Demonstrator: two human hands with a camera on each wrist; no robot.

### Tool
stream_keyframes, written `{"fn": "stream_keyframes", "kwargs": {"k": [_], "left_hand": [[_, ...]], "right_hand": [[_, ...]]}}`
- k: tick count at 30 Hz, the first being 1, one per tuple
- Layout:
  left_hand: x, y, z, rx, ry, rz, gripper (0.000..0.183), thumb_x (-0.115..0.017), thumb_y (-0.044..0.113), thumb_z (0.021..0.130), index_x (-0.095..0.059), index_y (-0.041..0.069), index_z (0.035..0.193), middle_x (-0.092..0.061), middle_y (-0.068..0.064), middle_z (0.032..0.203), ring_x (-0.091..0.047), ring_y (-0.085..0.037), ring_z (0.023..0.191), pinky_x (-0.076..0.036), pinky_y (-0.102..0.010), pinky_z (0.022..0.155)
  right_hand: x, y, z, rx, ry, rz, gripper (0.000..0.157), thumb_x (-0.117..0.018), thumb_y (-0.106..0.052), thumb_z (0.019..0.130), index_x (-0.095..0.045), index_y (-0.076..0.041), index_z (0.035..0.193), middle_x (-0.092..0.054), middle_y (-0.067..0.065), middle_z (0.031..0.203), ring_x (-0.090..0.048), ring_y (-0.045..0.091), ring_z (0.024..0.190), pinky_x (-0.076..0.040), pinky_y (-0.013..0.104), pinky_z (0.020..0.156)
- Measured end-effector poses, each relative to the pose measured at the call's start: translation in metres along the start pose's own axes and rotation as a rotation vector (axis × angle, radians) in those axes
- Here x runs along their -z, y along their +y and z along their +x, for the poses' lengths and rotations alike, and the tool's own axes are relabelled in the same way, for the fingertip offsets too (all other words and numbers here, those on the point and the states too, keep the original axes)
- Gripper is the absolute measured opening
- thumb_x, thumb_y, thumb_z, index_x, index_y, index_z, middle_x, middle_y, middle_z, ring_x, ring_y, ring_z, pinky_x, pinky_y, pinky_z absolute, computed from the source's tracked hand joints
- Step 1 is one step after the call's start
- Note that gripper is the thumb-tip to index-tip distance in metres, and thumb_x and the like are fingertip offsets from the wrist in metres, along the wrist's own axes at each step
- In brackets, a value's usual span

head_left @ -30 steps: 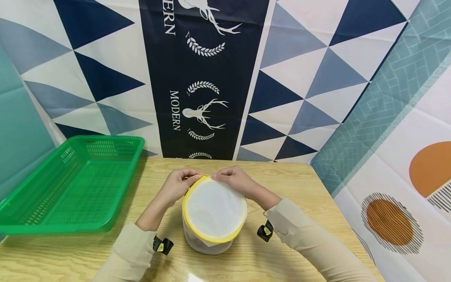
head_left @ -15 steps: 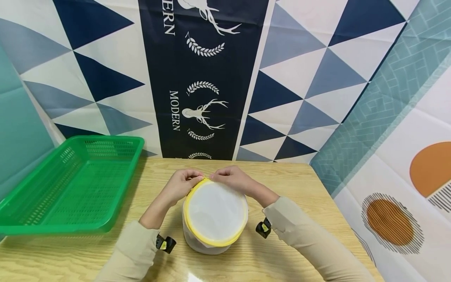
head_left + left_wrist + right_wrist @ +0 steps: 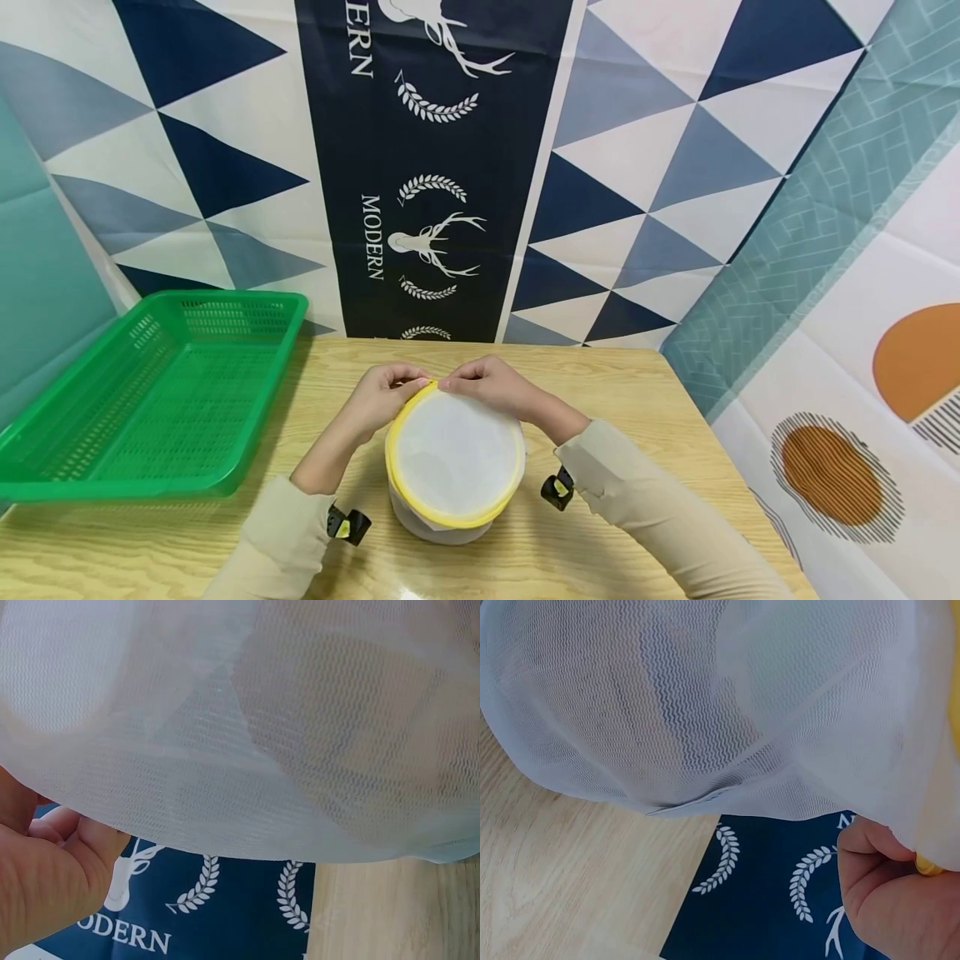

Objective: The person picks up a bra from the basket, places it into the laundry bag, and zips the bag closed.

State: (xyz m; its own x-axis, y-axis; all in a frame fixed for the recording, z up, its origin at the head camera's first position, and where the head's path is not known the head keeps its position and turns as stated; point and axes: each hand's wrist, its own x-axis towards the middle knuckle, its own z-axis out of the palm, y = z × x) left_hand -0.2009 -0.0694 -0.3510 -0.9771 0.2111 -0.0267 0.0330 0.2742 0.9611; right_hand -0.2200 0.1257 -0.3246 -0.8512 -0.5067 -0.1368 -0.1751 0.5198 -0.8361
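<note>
White mesh bag [image 3: 459,454] at lower centre, yellow rim [image 3: 450,522] is pinched by left hand [image 3: 381,400] and right hand [image 3: 491,386]

At six o'clock in the head view, the bag [image 3: 459,454] is sheer, matt mesh cloth, finely textured. The basket [image 3: 187,400] towards nine o'clock looks smooth, glossy plastic; the table [image 3: 622,383], grained wood with a sheen.

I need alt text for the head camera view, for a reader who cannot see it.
A person's left hand and right hand pinch the yellow rim of a round white mesh bag on a wood-grain table. A green basket stands at left, with a patterned backdrop behind.
</note>
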Motion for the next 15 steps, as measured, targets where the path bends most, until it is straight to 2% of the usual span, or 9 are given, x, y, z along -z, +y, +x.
{"fn": "stream_keyframes", "kwargs": {"k": [4, 8, 15], "left_hand": [[0.0029, -0.0003, -0.0033, 0.006, -0.006, -0.013, 0.021, -0.053, 0.022, 0.088, -0.063, 0.007, 0.099, -0.062, -0.008, 0.090, -0.053, -0.012, 0.064, -0.046, -0.022, 0.055], [0.0061, 0.0002, -0.0055, 0.010, -0.015, -0.027, 0.022, -0.052, 0.022, 0.089, -0.062, 0.007, 0.100, -0.061, -0.006, 0.085, -0.044, -0.012, 0.053, -0.036, -0.021, 0.044], [0.0050, 0.0002, -0.0036, 0.024, -0.015, -0.021, 0.022, -0.051, 0.021, 0.089, -0.062, 0.005, 0.101, -0.060, -0.007, 0.083, -0.045, -0.012, 0.053, -0.038, -0.021, 0.044]], "right_hand": [[-0.0004, -0.0005, -0.0011, -0.002, 0.024, -0.009, 0.024, -0.056, -0.034, 0.085, -0.069, -0.016, 0.095, -0.066, 0.002, 0.086, -0.060, 0.011, 0.054, -0.051, 0.029, 0.050], [-0.0001, -0.0052, -0.0049, -0.012, 0.036, -0.007, 0.026, -0.056, -0.031, 0.085, -0.069, -0.012, 0.096, -0.066, 0.004, 0.083, -0.058, 0.009, 0.052, -0.050, 0.028, 0.049], [0.0008, -0.0015, -0.0026, 0.002, 0.038, -0.043, 0.025, -0.056, -0.035, 0.085, -0.069, -0.014, 0.092, -0.065, 0.002, 0.081, -0.057, 0.010, 0.052, -0.050, 0.028, 0.049]]}}
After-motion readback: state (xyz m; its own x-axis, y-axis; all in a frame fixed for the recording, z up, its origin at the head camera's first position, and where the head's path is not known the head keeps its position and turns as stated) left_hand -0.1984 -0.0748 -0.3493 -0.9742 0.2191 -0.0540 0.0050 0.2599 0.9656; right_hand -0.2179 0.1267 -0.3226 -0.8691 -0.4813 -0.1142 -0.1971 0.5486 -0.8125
